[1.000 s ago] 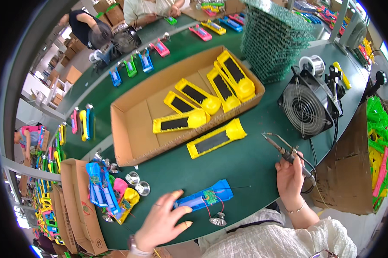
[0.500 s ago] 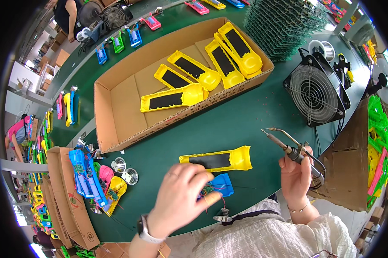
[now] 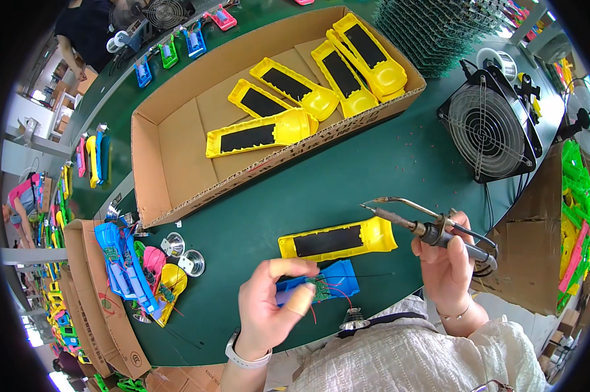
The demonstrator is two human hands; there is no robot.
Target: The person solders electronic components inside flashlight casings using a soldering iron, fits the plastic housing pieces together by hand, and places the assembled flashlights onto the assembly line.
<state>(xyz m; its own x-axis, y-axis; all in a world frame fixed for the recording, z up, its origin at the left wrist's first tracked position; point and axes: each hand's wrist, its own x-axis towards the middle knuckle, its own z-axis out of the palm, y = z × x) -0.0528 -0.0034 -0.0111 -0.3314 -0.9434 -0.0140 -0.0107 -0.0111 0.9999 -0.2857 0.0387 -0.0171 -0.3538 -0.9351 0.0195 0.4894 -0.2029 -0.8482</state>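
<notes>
My right hand grips a soldering iron with a curved thin metal tube along it; its tip points left, above the yellow shell. A blue plastic shell lies near the table's front edge, with a green circuit board, red and black wires, and a small round reflector beside it. Over the blue shell's left end is my left hand, curved, its covered thumb and index finger apart near the board. The other fingertips are hidden. Just behind lies a yellow shell with a black panel.
A cardboard tray of yellow shells stands behind. Wired blue, pink and yellow shells lie at left with reflectors. A black fan and stacked circuit boards stand at right. Another person is at far left.
The soldering iron has moved left and slightly down, toward the blue shell. My left hand has turned, thumb and index finger now around the board's left side. The view has shifted slightly.
</notes>
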